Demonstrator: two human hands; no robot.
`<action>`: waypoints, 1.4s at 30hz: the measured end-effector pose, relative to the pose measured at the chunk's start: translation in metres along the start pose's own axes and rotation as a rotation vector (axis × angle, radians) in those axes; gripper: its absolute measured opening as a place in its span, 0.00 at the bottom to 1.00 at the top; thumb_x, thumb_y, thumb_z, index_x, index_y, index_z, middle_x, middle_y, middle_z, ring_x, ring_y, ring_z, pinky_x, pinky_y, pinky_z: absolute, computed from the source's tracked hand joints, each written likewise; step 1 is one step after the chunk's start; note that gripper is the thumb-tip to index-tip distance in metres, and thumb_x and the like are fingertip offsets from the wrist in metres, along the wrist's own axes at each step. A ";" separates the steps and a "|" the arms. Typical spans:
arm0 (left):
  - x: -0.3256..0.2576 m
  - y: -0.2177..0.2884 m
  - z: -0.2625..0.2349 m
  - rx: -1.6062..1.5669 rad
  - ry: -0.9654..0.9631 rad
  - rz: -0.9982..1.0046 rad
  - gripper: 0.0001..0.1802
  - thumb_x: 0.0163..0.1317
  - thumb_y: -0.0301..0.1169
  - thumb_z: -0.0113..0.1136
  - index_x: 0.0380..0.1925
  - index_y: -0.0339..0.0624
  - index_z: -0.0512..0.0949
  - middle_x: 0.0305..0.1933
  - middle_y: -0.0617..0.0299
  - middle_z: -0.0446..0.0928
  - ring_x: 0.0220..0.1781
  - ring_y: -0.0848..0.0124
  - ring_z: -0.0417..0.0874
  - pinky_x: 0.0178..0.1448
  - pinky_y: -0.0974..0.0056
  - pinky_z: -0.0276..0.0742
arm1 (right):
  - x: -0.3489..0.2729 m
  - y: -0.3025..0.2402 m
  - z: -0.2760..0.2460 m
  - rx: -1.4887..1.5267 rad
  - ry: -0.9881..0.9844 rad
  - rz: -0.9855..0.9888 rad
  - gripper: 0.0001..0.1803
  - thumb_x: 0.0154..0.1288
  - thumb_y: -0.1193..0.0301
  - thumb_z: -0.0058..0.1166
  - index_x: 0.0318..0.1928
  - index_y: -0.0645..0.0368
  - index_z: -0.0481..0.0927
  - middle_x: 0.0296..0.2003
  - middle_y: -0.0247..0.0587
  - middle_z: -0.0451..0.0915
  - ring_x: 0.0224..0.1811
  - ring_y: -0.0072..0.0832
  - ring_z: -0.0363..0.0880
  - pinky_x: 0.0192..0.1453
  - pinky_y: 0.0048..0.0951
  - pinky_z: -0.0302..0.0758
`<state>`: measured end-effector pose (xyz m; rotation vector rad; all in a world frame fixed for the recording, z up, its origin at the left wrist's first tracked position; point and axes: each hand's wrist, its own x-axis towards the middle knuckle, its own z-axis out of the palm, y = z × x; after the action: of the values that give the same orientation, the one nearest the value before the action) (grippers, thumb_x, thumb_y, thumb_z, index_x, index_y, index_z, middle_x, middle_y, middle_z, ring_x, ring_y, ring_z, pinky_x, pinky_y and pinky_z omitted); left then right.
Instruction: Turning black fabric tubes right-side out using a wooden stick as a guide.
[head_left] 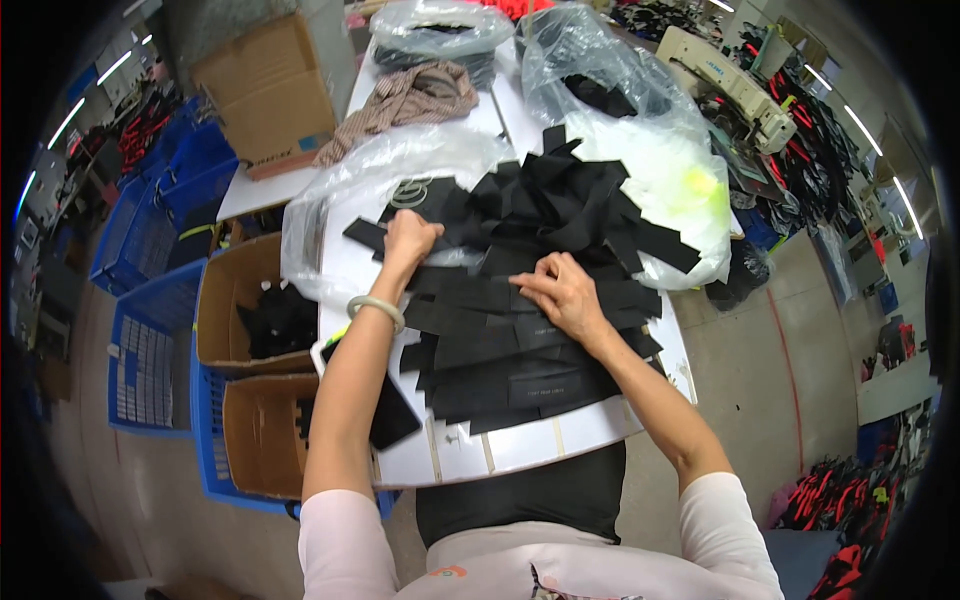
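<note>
Several black fabric strips [480,350] lie in overlapping rows on the white table in front of me, some with small printed labels. Beyond them is a tangled heap of black fabric strips [545,205]. My left hand [410,240], a pale bangle at its wrist, is closed at the heap's left side, its fingertips pinched on black fabric. A loose strip [365,234] sticks out beside it. Over the upper rows, my right hand [560,295] is closed, thumb and fingers pinching the edge of a strip. The exact grip of both is partly hidden.
A dark phone-like slab [395,415] lies by my left forearm. Cardboard boxes [262,435] and blue crates [150,350] stand left of the table. Clear plastic bags [665,180] and a striped cloth [420,95] are at the back; a sewing machine [725,85] stands far right.
</note>
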<state>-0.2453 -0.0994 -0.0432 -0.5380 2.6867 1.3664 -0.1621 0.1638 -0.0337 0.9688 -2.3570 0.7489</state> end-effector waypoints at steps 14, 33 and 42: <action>-0.067 0.056 -0.062 -0.961 -0.134 0.197 0.13 0.57 0.24 0.63 0.19 0.44 0.70 0.24 0.61 0.78 0.22 0.74 0.80 0.23 0.71 0.79 | -0.005 0.001 -0.018 0.032 0.062 0.007 0.08 0.51 0.68 0.64 0.35 0.49 0.84 0.28 0.32 0.70 0.33 0.30 0.70 0.36 0.30 0.68; -0.244 0.040 -0.030 -0.965 -0.761 0.172 0.05 0.56 0.20 0.60 0.33 0.30 0.76 0.30 0.56 0.79 0.27 0.71 0.83 0.31 0.68 0.84 | -0.010 -0.125 -0.124 0.474 -0.267 -0.362 0.09 0.51 0.74 0.64 0.34 0.61 0.83 0.30 0.37 0.77 0.31 0.34 0.75 0.34 0.32 0.74; -0.264 0.025 -0.007 -1.064 -0.792 -0.017 0.04 0.55 0.18 0.58 0.31 0.32 0.76 0.31 0.57 0.80 0.29 0.73 0.82 0.35 0.70 0.82 | -0.041 -0.130 -0.126 0.581 -0.271 -0.311 0.16 0.50 0.79 0.62 0.42 0.62 0.82 0.32 0.41 0.79 0.34 0.36 0.78 0.36 0.32 0.76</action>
<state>-0.0066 -0.0193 0.0402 -0.0028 1.2250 2.2857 -0.0118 0.1863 0.0727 1.7271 -2.1516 1.2709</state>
